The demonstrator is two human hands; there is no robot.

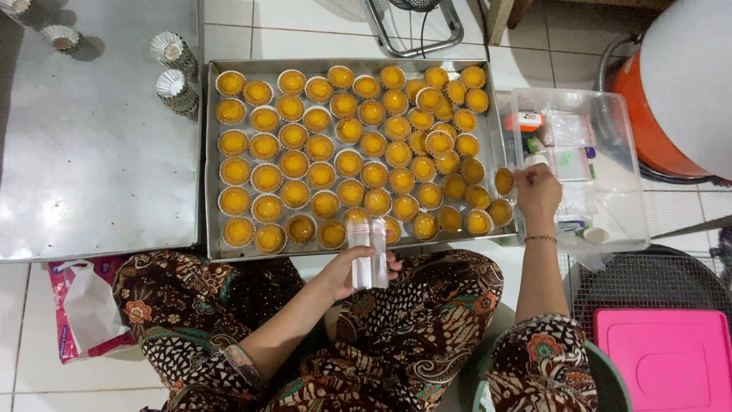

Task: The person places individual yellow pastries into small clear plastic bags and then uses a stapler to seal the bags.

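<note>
A large metal baking tray point(210, 152) fills the middle of the frame, and it is packed with rows of small yellow-filled tarts point(321, 175) in pale cups. The rows are neat on the left; toward the upper right of the tray the tarts are crowded and overlapping.

At the lower centre, clear narrow plastic bags point(367, 253) are held upright by the left hand point(347, 272) — the fingers are curled round them from behind, thumb across the front. Their upper ends overlap the tray's near edge.

At the right edge of the tray, a single tart point(503, 181) is pinched between the fingertips of the right hand point(537, 191), just above the tray's rim.

To the right of the tray a clear plastic box point(621, 145) is seen, holding small packets and slips — what they are cannot be told. A pink lid point(663, 358) lies at the lower right. Empty fluted foil cups point(174, 72) are stacked in the upper left, on a sheet-metal surface point(91, 168). A pink plastic bag point(80, 305) lies at the lower left on the tiled floor.
</note>
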